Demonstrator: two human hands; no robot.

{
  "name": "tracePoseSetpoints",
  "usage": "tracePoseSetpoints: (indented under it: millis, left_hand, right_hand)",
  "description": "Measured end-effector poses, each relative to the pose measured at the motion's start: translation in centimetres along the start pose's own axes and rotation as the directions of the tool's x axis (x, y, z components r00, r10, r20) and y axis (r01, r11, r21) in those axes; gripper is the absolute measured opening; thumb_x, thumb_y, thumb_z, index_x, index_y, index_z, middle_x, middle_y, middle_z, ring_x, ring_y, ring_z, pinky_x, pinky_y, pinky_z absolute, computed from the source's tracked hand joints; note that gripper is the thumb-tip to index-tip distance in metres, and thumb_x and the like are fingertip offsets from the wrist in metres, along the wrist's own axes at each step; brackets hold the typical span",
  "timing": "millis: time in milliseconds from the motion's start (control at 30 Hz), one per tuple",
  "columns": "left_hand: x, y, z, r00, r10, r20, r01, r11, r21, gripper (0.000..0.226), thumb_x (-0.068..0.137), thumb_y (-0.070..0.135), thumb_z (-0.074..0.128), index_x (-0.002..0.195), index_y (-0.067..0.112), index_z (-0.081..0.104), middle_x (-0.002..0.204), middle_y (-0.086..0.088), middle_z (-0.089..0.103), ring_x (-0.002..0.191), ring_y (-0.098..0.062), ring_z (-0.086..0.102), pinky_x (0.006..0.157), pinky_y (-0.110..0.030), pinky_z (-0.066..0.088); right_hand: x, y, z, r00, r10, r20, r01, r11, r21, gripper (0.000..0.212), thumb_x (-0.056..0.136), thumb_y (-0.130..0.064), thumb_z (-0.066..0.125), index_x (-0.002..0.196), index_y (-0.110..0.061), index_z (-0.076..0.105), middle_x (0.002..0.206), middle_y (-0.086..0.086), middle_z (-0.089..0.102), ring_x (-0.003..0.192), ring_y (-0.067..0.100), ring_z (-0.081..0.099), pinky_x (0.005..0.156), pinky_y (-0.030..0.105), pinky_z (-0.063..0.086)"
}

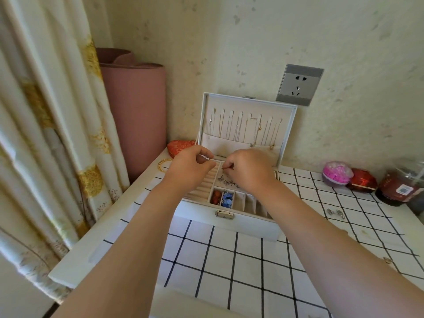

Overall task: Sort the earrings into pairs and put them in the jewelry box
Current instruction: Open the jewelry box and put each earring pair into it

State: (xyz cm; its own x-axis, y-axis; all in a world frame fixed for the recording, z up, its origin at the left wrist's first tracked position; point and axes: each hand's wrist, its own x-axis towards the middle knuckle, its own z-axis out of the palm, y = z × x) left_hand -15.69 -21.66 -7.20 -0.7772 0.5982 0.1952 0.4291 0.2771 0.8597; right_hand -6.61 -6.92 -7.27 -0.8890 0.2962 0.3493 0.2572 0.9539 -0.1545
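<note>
A white jewelry box [229,228] stands open on the checked tablecloth, with necklaces hanging in its raised lid [246,125]. Both hands hover over its tray. My left hand [191,166] pinches something thin and pale between thumb and forefinger. My right hand [249,169] pinches a small earring [223,167] at its fingertips. Below them several small silver earrings [227,181] lie in a tray section. Red earrings [215,196] and blue earrings [227,199] fill two front compartments. A silver pair [335,213] lies on the cloth to the right.
A pink rolled mat [137,111] and a curtain [46,134] stand at the left. A red pouch [180,146] and a gold bangle [164,165] lie behind the box. At right are a pink ball [336,173], a red box [362,181] and a dark drink cup [402,187].
</note>
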Motion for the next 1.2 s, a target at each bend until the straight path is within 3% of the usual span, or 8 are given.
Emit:
tracePoseSetpoints:
  millis: [133,367,600,767,900,1000,1100,1200]
  left_hand:
    - [-0.1,0.0,0.1,1.0,-0.001,-0.012,0.001,1.0,0.005,0.009,0.088,0.026,0.072,0.096,0.025,0.068,0.089,0.002,0.068,0.071,-0.01,0.061,0.063,-0.022,0.046]
    - [0.0,-0.2,0.1,1.0,-0.01,-0.018,0.01,1.0,0.001,0.01,0.087,0.028,0.073,0.096,0.025,0.07,0.089,0.001,0.069,0.073,-0.011,0.062,0.07,-0.027,0.052]
    - [-0.2,0.2,0.2,1.0,-0.013,-0.023,0.013,1.0,0.021,0.01,0.087,0.028,0.073,0.095,0.025,0.07,0.088,0.005,0.069,0.07,-0.008,0.061,0.064,-0.02,0.046]
    - [-0.3,0.6,0.2,1.0,-0.014,-0.018,0.014,1.0,0.0,0.007,0.087,0.027,0.073,0.093,0.027,0.069,0.085,0.007,0.067,0.069,-0.007,0.061,0.062,-0.018,0.044]
    - [-0.6,1.0,-0.1,0.999,-0.033,0.008,0.034,0.997,-0.07,0.01,0.088,0.023,0.072,0.098,0.024,0.07,0.084,0.004,0.069,0.062,-0.008,0.062,0.056,-0.017,0.048]
    - [-0.9,1.8,-0.2,0.994,-0.104,0.016,0.106,0.971,-0.213,0.016,0.088,0.022,0.072,0.104,0.021,0.068,0.088,0.004,0.074,0.059,-0.007,0.066,0.052,-0.016,0.049]
    - [-1.1,3.0,-0.2,0.984,-0.175,0.033,0.175,0.913,-0.368,0.011,0.091,0.027,0.068,0.099,0.02,0.069,0.091,0.008,0.076,0.068,-0.01,0.072,0.056,-0.018,0.048]
    - [-1.2,3.8,0.3,0.967,-0.24,0.08,0.248,0.84,-0.483,0.009,0.093,0.031,0.066,0.097,0.024,0.071,0.093,0.008,0.076,0.071,-0.007,0.07,0.059,-0.021,0.047]
  right_hand:
    - [-0.1,0.0,0.0,0.999,-0.033,-0.035,0.03,0.997,-0.065,0.015,0.087,-0.018,0.067,0.085,-0.028,0.078,0.082,-0.006,0.069,0.075,0.018,0.064,0.068,0.035,0.054]
    - [0.1,0.3,-1.0,0.993,-0.113,0.037,0.115,0.992,-0.052,0.013,0.092,-0.027,0.065,0.091,-0.03,0.078,0.092,-0.008,0.069,0.082,0.015,0.063,0.071,0.035,0.051]
    - [0.1,0.2,-0.6,0.999,-0.05,-0.01,0.049,0.998,-0.038,0.008,0.089,-0.029,0.07,0.088,-0.031,0.078,0.088,-0.009,0.072,0.079,0.013,0.066,0.072,0.033,0.053]
    - [0.3,-0.3,-1.0,0.998,-0.049,0.05,0.052,0.996,-0.073,0.011,0.09,-0.03,0.066,0.091,-0.031,0.077,0.091,-0.01,0.071,0.084,0.013,0.065,0.072,0.032,0.053]
    - [0.8,0.4,-1.9,0.972,-0.017,0.235,0.003,0.998,0.059,0.014,0.094,-0.031,0.063,0.095,-0.029,0.078,0.096,-0.012,0.073,0.088,0.01,0.065,0.081,0.032,0.053]
    - [1.0,0.9,-2.8,0.979,0.014,0.204,-0.078,0.948,0.308,0.017,0.094,-0.022,0.066,0.107,-0.027,0.076,0.107,-0.013,0.071,0.097,0.004,0.062,0.09,0.025,0.046]
    - [1.0,0.8,-4.7,0.99,0.042,0.137,-0.111,0.831,0.544,0.02,0.086,-0.019,0.077,0.103,-0.03,0.075,0.1,-0.017,0.07,0.094,-0.002,0.064,0.081,0.013,0.042]
    - [0.8,0.7,-6.0,0.988,0.012,0.154,-0.108,0.765,0.635,0.024,0.077,-0.021,0.086,0.099,-0.026,0.078,0.094,-0.008,0.074,0.079,-0.004,0.067,0.066,0.01,0.047]
